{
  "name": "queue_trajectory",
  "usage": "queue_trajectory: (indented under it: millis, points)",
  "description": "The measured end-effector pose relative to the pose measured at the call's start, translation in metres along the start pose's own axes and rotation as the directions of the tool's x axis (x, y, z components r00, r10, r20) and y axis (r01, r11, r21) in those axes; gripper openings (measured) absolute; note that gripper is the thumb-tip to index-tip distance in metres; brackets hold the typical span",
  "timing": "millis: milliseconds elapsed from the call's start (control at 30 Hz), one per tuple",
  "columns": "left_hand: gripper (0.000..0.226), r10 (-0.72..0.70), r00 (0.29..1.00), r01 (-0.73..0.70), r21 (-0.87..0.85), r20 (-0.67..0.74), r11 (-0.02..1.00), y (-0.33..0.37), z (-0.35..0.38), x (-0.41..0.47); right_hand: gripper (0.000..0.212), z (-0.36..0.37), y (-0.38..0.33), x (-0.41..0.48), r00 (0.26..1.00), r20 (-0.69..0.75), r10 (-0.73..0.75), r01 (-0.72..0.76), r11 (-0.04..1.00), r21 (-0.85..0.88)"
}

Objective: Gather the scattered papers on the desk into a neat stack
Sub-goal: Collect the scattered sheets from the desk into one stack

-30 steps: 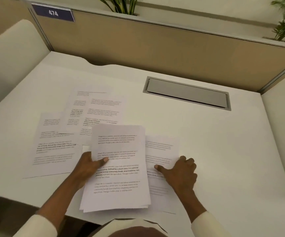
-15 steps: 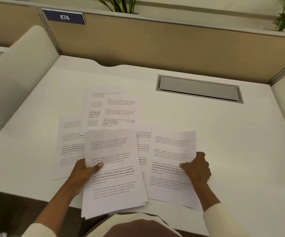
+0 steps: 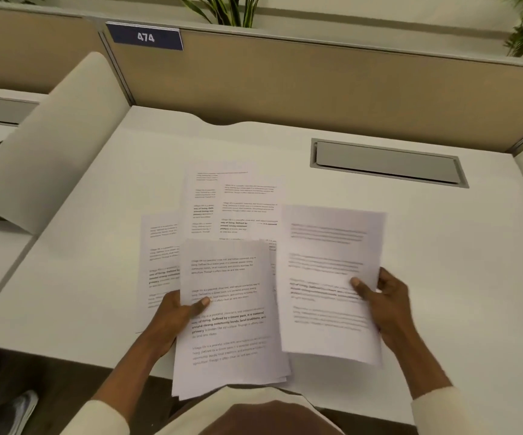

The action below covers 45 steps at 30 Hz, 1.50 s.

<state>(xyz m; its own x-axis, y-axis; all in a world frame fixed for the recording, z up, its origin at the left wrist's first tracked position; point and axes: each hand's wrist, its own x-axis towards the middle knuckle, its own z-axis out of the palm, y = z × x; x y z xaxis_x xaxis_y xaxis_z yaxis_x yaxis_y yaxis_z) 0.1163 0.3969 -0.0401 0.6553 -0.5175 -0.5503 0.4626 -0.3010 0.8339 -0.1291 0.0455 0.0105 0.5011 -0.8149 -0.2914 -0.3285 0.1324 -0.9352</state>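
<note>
The single white printed sheet (image 3: 329,277) pinched in the right hand (image 3: 385,306) was motion-blurred, its text unreadable. The left hand's (image 3: 172,318) fingers lay hidden under the thin stack of white printed pages (image 3: 228,312), which covered parts of the loose white sheets (image 3: 159,262) on the white table (image 3: 442,246). The green potted plants (image 3: 222,7) were cut off by the top edge.

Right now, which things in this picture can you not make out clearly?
- Stack in the left hand: sheet count unclear, edges overlap.
- Sheet in the right hand: text smeared by motion blur.
- Papers lying on the desk: partly covered by the stack and sheet; their number is unclear.
- Plants: cut off by the top edge.
- Shoes: cut off at the lower left edge, blurred.
</note>
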Motion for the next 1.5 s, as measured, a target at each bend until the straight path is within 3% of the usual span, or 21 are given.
queue_trajectory:
  millis: [133,200,433,533,600,667,733,833,1033,1100,1167,1233,1300,1500]
  points:
    - [0.046,-0.005,1.0,0.005,-0.018,-0.002,1.0,-0.001,-0.001,0.002,0.03,0.071,0.012,-0.027,0.981,0.192,0.027,-0.017,0.999,-0.051]
    - [0.038,-0.001,0.999,0.0,-0.005,-0.034,1.0,0.001,0.0,0.002,0.031,0.103,0.017,-0.037,0.974,0.22,0.046,-0.023,0.994,-0.106]
    - [0.036,0.073,0.997,-0.069,0.111,-0.036,0.991,0.002,0.002,0.0,0.023,0.153,0.028,-0.065,0.982,0.171,0.073,-0.02,0.955,-0.295]
    - [0.032,0.098,0.994,-0.09,0.149,-0.048,0.985,-0.005,-0.001,0.004,0.02,0.148,0.029,-0.067,0.997,0.024,0.079,-0.064,0.923,-0.378]
    - [0.031,0.099,0.993,-0.09,0.131,-0.061,0.987,-0.007,-0.004,0.006,0.028,0.138,0.029,-0.066,0.991,-0.135,0.003,-0.077,0.834,-0.547]
    - [0.032,0.09,0.994,-0.083,0.092,-0.069,0.992,-0.007,-0.008,0.006,0.061,0.128,0.028,-0.062,0.979,-0.195,-0.057,-0.11,0.659,-0.744]
    - [0.034,0.09,0.994,-0.086,0.056,-0.069,0.995,-0.006,-0.016,0.006,0.091,0.122,0.022,-0.058,0.971,-0.239,-0.018,-0.197,0.504,-0.841]
    - [0.034,0.092,0.993,-0.092,0.008,-0.08,0.996,-0.003,-0.03,0.002,0.098,0.123,0.01,-0.055,0.966,-0.253,0.054,-0.254,0.372,-0.893]
    - [0.031,0.086,0.985,-0.09,-0.015,-0.152,0.996,-0.005,-0.062,0.0,0.103,0.133,-0.007,-0.039,0.936,-0.257,0.24,-0.345,0.487,-0.802]
    - [0.029,0.083,0.982,-0.088,-0.023,-0.167,0.996,-0.007,-0.07,-0.001,0.094,0.13,-0.007,-0.032,0.931,-0.244,0.27,-0.357,0.545,-0.759]
    - [0.028,0.077,0.983,-0.084,-0.036,-0.167,0.996,-0.009,-0.077,0.0,0.071,0.127,-0.004,-0.028,0.933,-0.23,0.278,-0.36,0.667,-0.652]
    - [0.027,0.073,0.984,-0.083,-0.05,-0.165,0.995,-0.011,-0.084,0.0,0.041,0.125,-0.003,-0.029,0.94,-0.228,0.255,-0.338,0.796,-0.502]
    - [0.029,0.069,0.983,-0.08,-0.059,-0.169,0.995,-0.011,-0.09,0.001,0.021,0.122,-0.006,-0.029,0.949,-0.233,0.212,-0.297,0.851,-0.434]
    - [0.029,0.043,0.983,-0.056,-0.067,-0.181,0.996,-0.011,-0.1,0.007,0.017,0.105,-0.026,-0.023,0.984,-0.176,0.007,-0.082,0.904,-0.419]
